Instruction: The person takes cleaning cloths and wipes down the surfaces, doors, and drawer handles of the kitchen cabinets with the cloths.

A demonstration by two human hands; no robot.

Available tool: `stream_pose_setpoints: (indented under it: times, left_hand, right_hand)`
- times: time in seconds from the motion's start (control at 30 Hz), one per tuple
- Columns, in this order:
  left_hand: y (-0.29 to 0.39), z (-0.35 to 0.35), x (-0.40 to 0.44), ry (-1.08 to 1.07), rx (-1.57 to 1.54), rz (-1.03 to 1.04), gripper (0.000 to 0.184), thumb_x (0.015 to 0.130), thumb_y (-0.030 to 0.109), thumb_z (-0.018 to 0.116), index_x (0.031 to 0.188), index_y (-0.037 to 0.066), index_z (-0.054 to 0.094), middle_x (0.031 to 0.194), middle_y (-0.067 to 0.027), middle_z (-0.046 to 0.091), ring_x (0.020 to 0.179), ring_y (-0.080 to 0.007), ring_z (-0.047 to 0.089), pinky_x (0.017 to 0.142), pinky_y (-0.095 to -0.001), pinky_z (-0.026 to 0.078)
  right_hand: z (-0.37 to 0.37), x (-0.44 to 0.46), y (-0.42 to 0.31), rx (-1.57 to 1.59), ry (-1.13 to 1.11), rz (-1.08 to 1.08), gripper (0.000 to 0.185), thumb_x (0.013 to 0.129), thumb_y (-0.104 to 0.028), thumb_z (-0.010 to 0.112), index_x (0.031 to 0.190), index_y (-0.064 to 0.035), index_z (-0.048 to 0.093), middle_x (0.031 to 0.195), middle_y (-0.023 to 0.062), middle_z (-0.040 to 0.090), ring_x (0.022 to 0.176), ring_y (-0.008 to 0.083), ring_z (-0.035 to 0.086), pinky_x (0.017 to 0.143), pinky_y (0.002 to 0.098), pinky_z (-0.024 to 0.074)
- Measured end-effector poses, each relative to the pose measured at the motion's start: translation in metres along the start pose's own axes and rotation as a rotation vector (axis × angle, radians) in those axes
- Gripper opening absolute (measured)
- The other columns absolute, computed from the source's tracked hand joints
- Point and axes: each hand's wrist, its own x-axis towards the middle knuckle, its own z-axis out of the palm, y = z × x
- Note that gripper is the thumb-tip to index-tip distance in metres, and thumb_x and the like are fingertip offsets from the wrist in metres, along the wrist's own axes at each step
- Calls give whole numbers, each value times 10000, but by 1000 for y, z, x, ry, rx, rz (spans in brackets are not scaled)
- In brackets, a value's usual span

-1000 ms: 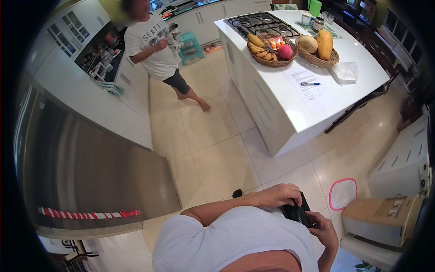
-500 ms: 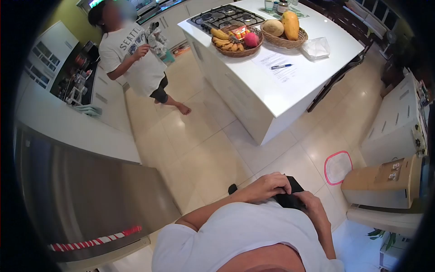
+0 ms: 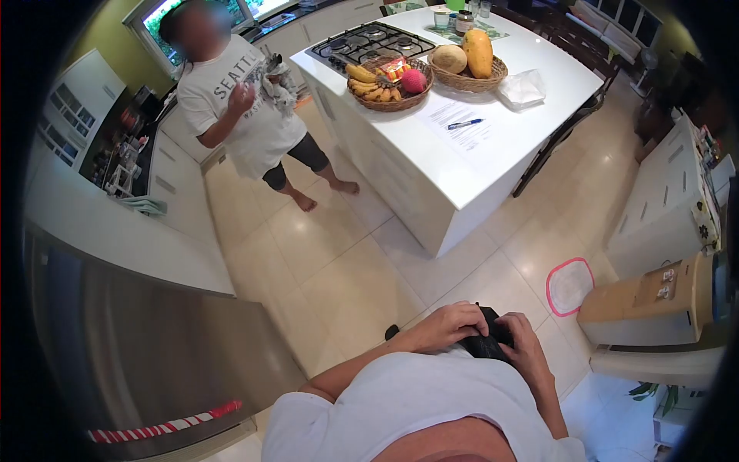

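In front of my waist, both hands are on a soft black bag-like thing [image 3: 486, 345] with creased, slightly shiny sides. My left hand [image 3: 454, 322] reaches across from the left, its bent fingertips closed on the upper left edge. On the other side, my right hand [image 3: 526, 343] grips the right edge, its fingers curled at the top and its thumb low against the dark material. The black thing appears parted between my hands, but its inside is too dark to make out. My white shirt hides its lower part.
A person [image 3: 239, 100] in a white shirt stands left of the white island [image 3: 462, 177]. On it are a stove [image 3: 369, 45], fruit baskets [image 3: 467, 80], papers and a pen [image 3: 465, 123]. A fridge [image 3: 169, 339] stands left, a water dispenser [image 3: 647, 304] right.
My right hand has shifted up along the black thing, and more of it now shows between my hands. The other person has turned and stepped closer to the island. My view has tilted slightly.
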Motion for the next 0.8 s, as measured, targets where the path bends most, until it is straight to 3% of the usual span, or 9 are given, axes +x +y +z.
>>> stream_pose_setpoints:
  times: [0.13,0.23,0.33,0.43,0.63,0.8]
  left_hand:
    - [7,-4,-6,4,-94,-85,274,778,22,657,1036,73,579,953,-63,578,916,-226,563,804,-344,463]
    - [13,-7,-12,-8,-95,-260,408,783,37,667,1152,83,499,971,-76,557,922,-210,562,804,-333,468]
    - [8,-5,-23,32,-65,-315,439,791,45,666,1172,89,451,936,-71,544,870,-206,556,777,-331,463]
    - [1,-8,-30,33,-111,-413,392,802,39,656,1132,81,449,901,-75,536,817,-210,547,746,-333,457]
    - [8,-14,-32,57,-75,-379,345,786,17,649,1083,63,479,859,-80,539,790,-205,546,727,-330,454]
    - [7,-16,-36,76,-13,-339,270,777,8,648,1026,51,552,904,-90,564,814,-205,572,742,-330,466]
  right_hand:
    - [-11,15,7,209,-86,-30,378,762,38,615,1129,-46,570,1108,137,581,1039,318,562,912,375,463]
    - [-9,32,-4,209,-34,-108,324,806,43,550,1113,-46,603,1088,142,612,1047,317,563,912,376,462]
    - [4,39,-10,127,-152,-141,302,801,36,539,1077,-46,630,1103,135,619,1057,323,562,912,384,463]
    - [4,48,-15,50,-242,-296,278,769,29,560,1019,-42,659,1011,121,635,1021,311,561,895,378,465]
    - [-1,56,-14,-220,-272,-304,172,737,-48,634,894,-72,700,833,62,618,921,244,548,844,334,444]
    - [-12,53,-12,-225,-212,-333,127,707,-114,679,829,-108,718,785,19,617,880,203,562,874,333,419]
